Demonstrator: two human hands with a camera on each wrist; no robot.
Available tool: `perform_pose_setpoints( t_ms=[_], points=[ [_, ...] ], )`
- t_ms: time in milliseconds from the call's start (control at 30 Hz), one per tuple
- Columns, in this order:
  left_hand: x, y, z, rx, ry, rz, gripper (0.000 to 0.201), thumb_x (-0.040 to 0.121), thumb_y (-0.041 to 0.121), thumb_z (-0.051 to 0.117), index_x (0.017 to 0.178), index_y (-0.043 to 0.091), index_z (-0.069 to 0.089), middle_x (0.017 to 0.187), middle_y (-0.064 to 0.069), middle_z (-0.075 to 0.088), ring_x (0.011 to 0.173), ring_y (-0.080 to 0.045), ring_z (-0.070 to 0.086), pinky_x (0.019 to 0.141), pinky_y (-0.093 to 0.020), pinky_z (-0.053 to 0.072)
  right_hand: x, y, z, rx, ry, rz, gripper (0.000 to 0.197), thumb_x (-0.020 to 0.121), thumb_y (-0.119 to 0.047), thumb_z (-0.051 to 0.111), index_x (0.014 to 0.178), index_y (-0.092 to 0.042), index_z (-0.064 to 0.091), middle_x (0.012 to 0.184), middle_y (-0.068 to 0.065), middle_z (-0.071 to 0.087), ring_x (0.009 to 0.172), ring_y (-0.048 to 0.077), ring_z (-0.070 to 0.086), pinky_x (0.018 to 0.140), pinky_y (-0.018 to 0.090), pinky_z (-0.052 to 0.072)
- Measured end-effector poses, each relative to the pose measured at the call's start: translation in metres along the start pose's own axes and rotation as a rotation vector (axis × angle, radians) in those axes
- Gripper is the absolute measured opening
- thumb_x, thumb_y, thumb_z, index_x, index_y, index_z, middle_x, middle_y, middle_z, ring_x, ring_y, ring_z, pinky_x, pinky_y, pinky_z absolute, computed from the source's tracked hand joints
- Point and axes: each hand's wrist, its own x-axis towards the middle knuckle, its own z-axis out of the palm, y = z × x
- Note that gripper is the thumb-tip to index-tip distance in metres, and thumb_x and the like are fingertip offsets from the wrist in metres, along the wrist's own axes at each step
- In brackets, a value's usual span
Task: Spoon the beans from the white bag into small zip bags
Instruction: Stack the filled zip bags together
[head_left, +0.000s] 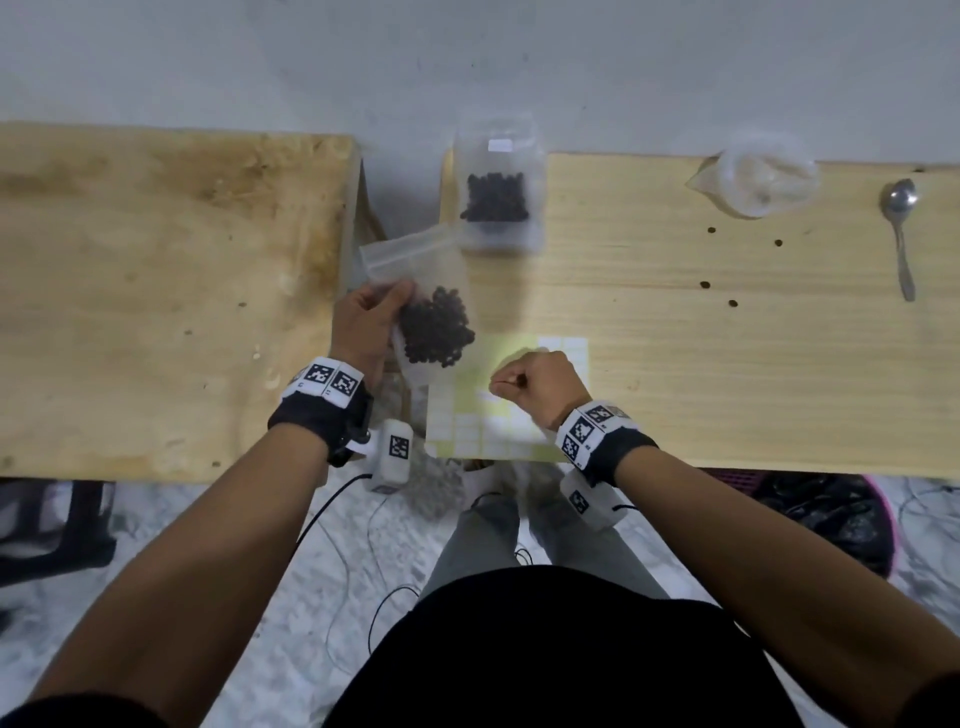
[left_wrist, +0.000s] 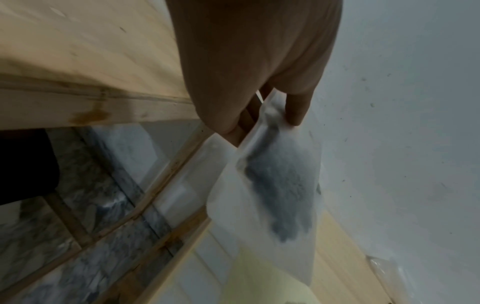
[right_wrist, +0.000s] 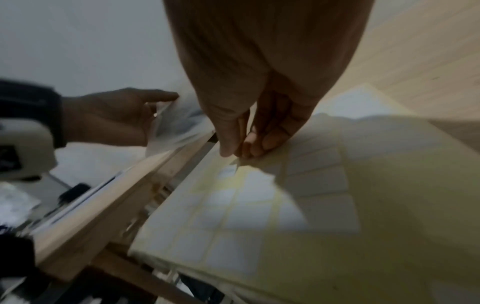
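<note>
My left hand (head_left: 389, 306) grips a small clear zip bag (head_left: 436, 322) of dark beans by its left side and holds it tilted over the gap between the two tables. The left wrist view shows this bag (left_wrist: 280, 185) hanging from my thumb and fingers. With its fingers curled, my right hand (head_left: 498, 384) pinches the corner of a white label (right_wrist: 240, 161) on a yellowish label sheet (head_left: 467, 431). A second zip bag (head_left: 498, 197) with beans and a label lies flat at the back. The white bag (head_left: 758, 176) sits crumpled at the back right, and the spoon (head_left: 901, 234) lies beside it.
A few loose beans (head_left: 705, 285) are scattered on the right table (head_left: 727, 374). The stained left table (head_left: 156, 286) stands apart from it by a narrow gap. Below the right table's front edge there is a pink basket (head_left: 831, 519), and a dark stool (head_left: 52, 525) stands at the left.
</note>
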Motion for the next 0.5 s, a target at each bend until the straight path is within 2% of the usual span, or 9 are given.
perform_pose_setpoints(
  t_ms=[67,167,267,367,500],
  points=[
    [-0.002,0.001,-0.003,-0.001,0.021,0.003,0.011,0.09,0.014,0.07,0.081,0.018,0.075,0.079,0.004,0.075,0.079,-0.016,0.067,0.094,-0.053,0.054,0.0,-0.002,0.005,-0.06,-0.031,-0.007,0.014,0.086,-0.025,0.073,0.083,-0.013,0.078,0.09,-0.002,0.075,0.084,0.01,0.064,0.082,0.027,0.051],
    [-0.002,0.0,-0.008,-0.013,0.033,-0.008,0.015,0.09,0.014,0.07,0.078,0.021,0.076,0.081,0.005,0.075,0.082,-0.014,0.068,0.097,-0.053,0.053,0.0,-0.001,0.011,-0.093,-0.001,0.012,0.011,0.086,-0.026,0.074,0.082,-0.016,0.076,0.085,-0.007,0.07,0.08,0.01,0.059,0.079,0.027,0.051],
    [-0.005,-0.003,-0.008,-0.014,0.02,0.005,0.021,0.089,0.014,0.07,0.072,0.023,0.077,0.078,0.006,0.075,0.081,-0.014,0.068,0.097,-0.056,0.052,0.0,0.0,0.013,-0.097,0.005,0.024,0.013,0.087,-0.023,0.072,0.081,-0.013,0.074,0.078,-0.011,0.061,0.076,0.008,0.053,0.075,0.026,0.048],
    [-0.01,-0.003,-0.006,-0.015,-0.001,0.022,0.018,0.091,0.013,0.068,0.076,0.021,0.075,0.077,0.006,0.074,0.079,-0.013,0.067,0.096,-0.055,0.052,0.0,-0.001,0.011,-0.043,-0.011,0.011,0.01,0.088,-0.018,0.07,0.08,-0.011,0.072,0.081,-0.004,0.065,0.075,0.01,0.055,0.072,0.024,0.045],
    [-0.011,-0.001,-0.002,-0.015,-0.041,0.046,0.016,0.092,0.015,0.067,0.078,0.019,0.075,0.08,0.003,0.075,0.085,-0.015,0.068,0.1,-0.048,0.051,-0.001,0.002,-0.003,0.063,0.032,0.065,0.006,0.093,-0.017,0.06,0.089,-0.014,0.064,0.081,0.008,0.07,0.069,0.014,0.058,0.062,0.017,0.045]
  ],
)
